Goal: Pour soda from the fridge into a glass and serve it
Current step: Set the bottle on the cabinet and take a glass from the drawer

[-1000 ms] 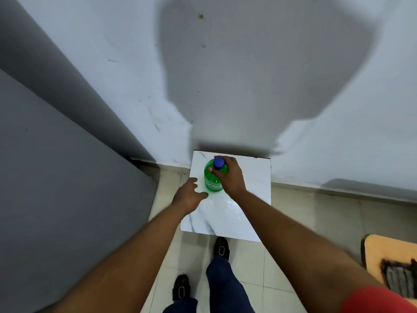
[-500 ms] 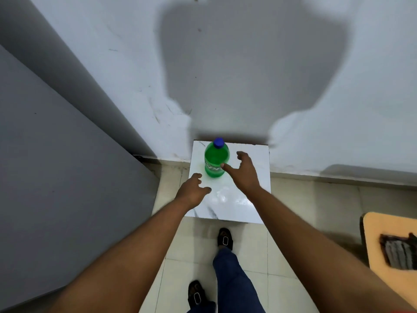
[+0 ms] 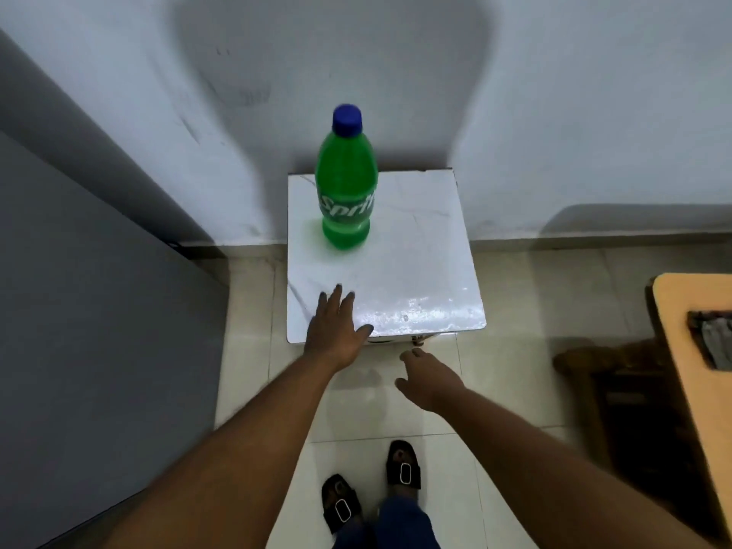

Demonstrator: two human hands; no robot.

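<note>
A green Sprite bottle (image 3: 346, 184) with a blue cap stands upright at the back left of a small white marble-topped table (image 3: 416, 263) against the wall. My left hand (image 3: 332, 330) lies flat and open on the table's front left corner, well short of the bottle. My right hand (image 3: 429, 380) hangs open in front of the table, below its front edge, holding nothing. No glass is in view.
A grey fridge side (image 3: 91, 311) fills the left. A wooden table (image 3: 697, 350) with a dark cloth sits at the right edge, a dark chair (image 3: 618, 390) beside it. My feet in black sandals (image 3: 404, 465) stand on the tiled floor.
My right hand let go of the bottle and drew back below the table's front edge. My left hand slid back to the front corner. The camera dropped lower and closer.
</note>
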